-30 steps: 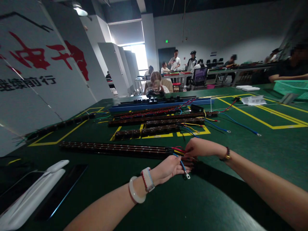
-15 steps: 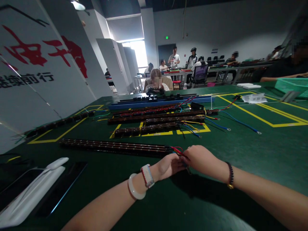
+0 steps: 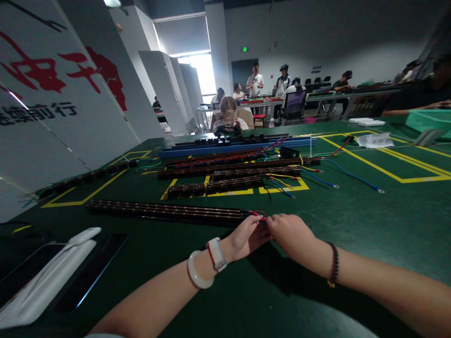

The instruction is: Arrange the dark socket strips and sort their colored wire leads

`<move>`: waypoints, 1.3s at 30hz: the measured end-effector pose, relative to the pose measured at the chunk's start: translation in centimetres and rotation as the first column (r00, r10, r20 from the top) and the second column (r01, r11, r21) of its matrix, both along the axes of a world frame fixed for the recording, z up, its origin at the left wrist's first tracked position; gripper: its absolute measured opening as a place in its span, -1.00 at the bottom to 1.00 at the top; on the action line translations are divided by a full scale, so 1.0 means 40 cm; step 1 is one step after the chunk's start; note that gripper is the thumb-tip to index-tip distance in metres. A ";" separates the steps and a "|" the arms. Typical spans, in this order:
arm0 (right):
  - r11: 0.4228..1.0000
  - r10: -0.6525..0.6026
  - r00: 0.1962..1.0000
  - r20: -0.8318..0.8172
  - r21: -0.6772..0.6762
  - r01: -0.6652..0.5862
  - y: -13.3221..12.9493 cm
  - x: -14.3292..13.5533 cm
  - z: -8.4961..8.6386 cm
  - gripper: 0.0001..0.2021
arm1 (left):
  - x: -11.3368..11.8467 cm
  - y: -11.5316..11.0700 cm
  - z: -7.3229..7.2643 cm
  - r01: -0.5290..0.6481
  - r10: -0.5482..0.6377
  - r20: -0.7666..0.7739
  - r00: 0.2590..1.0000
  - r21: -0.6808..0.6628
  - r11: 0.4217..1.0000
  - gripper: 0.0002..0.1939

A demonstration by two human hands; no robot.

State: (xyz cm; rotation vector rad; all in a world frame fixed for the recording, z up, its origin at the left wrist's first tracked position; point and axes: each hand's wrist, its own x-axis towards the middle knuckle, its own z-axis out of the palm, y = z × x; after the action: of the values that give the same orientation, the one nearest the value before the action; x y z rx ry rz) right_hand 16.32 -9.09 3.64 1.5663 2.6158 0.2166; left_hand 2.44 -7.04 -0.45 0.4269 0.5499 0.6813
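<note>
A long dark bar assembly [image 3: 169, 211] with rows of small shiny joints lies across the green table. Red wires [image 3: 258, 214] come out of its right end and run into my hands. My left hand [image 3: 248, 237] is closed on these wires from the left, its thumb and fingers around them. Pressed close beside it, my right hand [image 3: 291, 237] pinches the wires, knuckles up. The wire ends are hidden by the fingers. Farther back lie several similar bars [image 3: 218, 188] with yellow wires and blue wires [image 3: 320, 179] ending in ring terminals.
Blue rails [image 3: 239, 149] lie at the table's far side. On the left are a white device [image 3: 49, 286] and a dark flat panel [image 3: 93, 272]. A green basket [image 3: 428, 120] and a plastic bag [image 3: 375, 140] are at right. A person [image 3: 229, 117] sits opposite; others work behind.
My right hand has turned slightly and lowered its wrist, staying against the left. Less of the wires shows between the hands. The view has shifted slightly.
</note>
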 end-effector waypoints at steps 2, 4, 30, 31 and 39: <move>0.999 0.015 0.999 0.034 0.048 -0.017 -0.005 -0.004 -0.011 -0.78 | 0.002 -0.002 -0.002 -0.009 0.009 -0.018 1.000 0.012 1.000 -0.80; 0.994 0.030 0.997 0.075 0.101 -0.038 -0.010 -0.009 -0.026 -0.77 | 0.006 -0.004 -0.002 -0.005 0.006 -0.044 0.999 0.018 1.000 -0.78; 0.959 0.140 0.935 -0.325 -0.192 -0.210 0.069 0.072 0.029 -0.74 | 0.036 -0.027 -0.020 -0.030 0.061 -0.129 0.990 0.231 0.972 -0.72; 0.949 0.139 0.919 -0.368 -0.217 -0.231 0.078 0.078 0.031 -0.73 | 0.036 -0.029 -0.019 -0.030 0.065 -0.132 0.989 0.249 0.968 -0.70; 0.787 -0.037 0.854 -0.520 -0.542 -0.296 0.139 0.111 0.013 -0.65 | 0.034 -0.038 0.000 -0.012 0.051 -0.133 0.990 0.274 0.962 -0.64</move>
State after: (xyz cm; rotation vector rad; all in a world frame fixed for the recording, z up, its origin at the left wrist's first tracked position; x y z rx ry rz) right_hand 20.77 -3.53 4.18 1.3067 2.7063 -1.0827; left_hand 3.80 -8.56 -0.44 0.7297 0.5971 0.7654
